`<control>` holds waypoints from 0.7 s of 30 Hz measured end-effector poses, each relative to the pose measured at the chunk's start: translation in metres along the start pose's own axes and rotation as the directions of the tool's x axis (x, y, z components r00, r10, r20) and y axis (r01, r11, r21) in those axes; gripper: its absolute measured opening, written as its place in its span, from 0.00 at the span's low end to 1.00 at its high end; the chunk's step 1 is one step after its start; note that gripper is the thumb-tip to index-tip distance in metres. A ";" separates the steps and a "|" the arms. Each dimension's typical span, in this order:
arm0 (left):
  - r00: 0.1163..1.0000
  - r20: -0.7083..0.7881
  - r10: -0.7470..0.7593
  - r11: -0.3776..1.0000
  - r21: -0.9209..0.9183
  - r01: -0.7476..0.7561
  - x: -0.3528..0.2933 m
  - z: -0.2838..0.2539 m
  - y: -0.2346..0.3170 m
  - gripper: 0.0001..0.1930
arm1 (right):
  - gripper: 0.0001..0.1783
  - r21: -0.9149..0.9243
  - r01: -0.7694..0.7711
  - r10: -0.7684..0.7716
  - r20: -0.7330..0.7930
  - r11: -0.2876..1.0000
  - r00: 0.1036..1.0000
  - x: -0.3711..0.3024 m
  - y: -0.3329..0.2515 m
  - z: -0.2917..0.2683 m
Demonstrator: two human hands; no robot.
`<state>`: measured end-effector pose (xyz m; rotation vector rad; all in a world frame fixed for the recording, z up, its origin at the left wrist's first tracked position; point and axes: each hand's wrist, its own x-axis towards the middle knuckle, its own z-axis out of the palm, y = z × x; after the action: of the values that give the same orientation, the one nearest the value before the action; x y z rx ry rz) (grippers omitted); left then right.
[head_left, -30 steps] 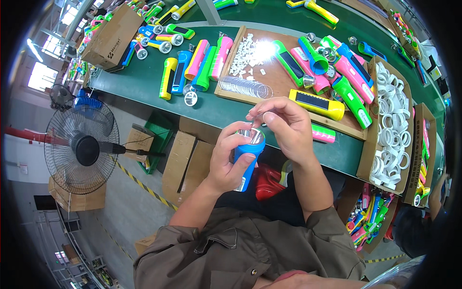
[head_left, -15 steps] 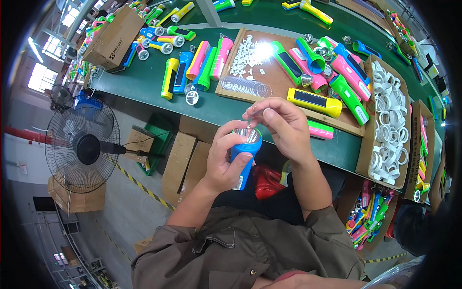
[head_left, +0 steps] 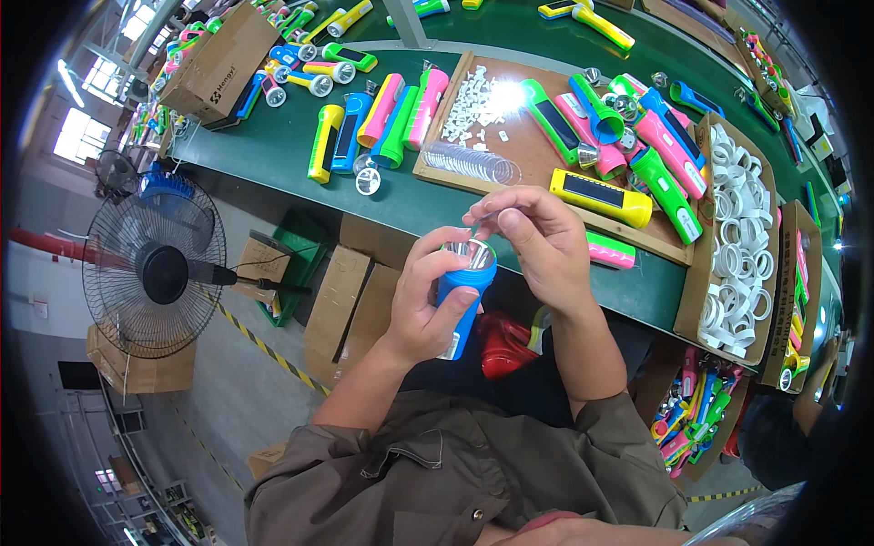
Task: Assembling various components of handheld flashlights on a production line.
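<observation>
My left hand (head_left: 426,291) is wrapped round a blue flashlight (head_left: 462,314), held upright with its silver reflector facing up at the open head. Just above that head, my right hand (head_left: 537,237) pinches a thin clear disc (head_left: 487,217), seen nearly edge-on and partly hidden by the fingers. On the wooden tray beyond my hands lies a row of similar clear discs (head_left: 469,164), beside a scatter of small white parts (head_left: 471,105). Closest to my right hand on that tray rests a yellow flashlight (head_left: 601,197).
Several coloured flashlights (head_left: 387,118) lie left of the tray (head_left: 537,202), more on it. At right stands a carton of white rings (head_left: 739,246). A floor fan (head_left: 164,273) is at left. Below the green table (head_left: 391,205) are cartons (head_left: 337,296) and a red object (head_left: 505,346).
The view has shifted slightly. My right fingers have tilted a little with the clear disc above the flashlight head; my left hand keeps the same grip.
</observation>
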<state>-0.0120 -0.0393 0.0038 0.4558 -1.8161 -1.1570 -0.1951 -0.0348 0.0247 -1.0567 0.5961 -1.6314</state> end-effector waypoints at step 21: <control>0.999 0.019 0.027 0.997 0.078 -0.029 0.001 0.000 0.000 0.18 | 0.09 0.001 0.082 -0.082 -0.009 0.997 0.997 0.001 0.000 -0.001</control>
<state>-0.0122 -0.0396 0.0044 0.4653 -1.8826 -1.0768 -0.1962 -0.0355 0.0245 -1.0865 0.5637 -1.7084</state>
